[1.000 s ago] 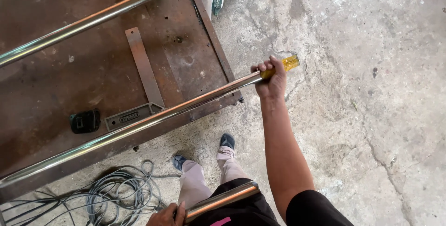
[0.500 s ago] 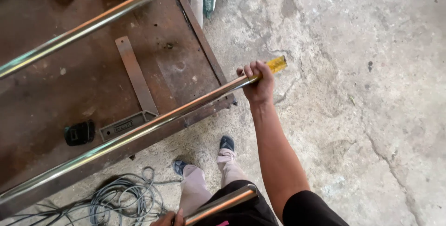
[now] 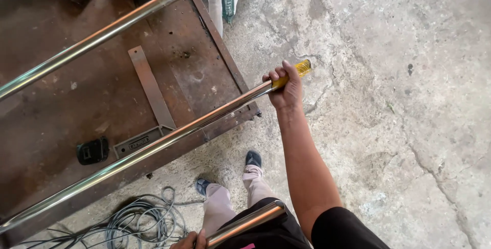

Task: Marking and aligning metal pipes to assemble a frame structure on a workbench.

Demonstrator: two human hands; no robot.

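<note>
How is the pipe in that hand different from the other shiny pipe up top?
The near pipe has a yellow end, gripped by the right hand; the far pipe shows no yellow, and no hand touches it. The near one lies across the table's lower edge, the far one higher in the view. Both are shiny, long and slanted alike.

The long round metal tube (image 3: pixel 153 141) was polished to a mirror gloss, smooth along its whole length, and its end wore a clear yellow plastic wrap (image 3: pixel 296 72), slightly wrinkled and shiny. A second long metal tube (image 3: pixel 102 35) had the same bright finish. The flat steel desk (image 3: pixel 61 106) was matt, rust-brown and pitted, with a dull flat metal strip (image 3: pixel 151 88) lying on it. The grey concrete floor (image 3: pixel 399 100) looked rough, cracked and stained. The coiled grey cable (image 3: pixel 138 223) seemed rubbery and matt.
</note>
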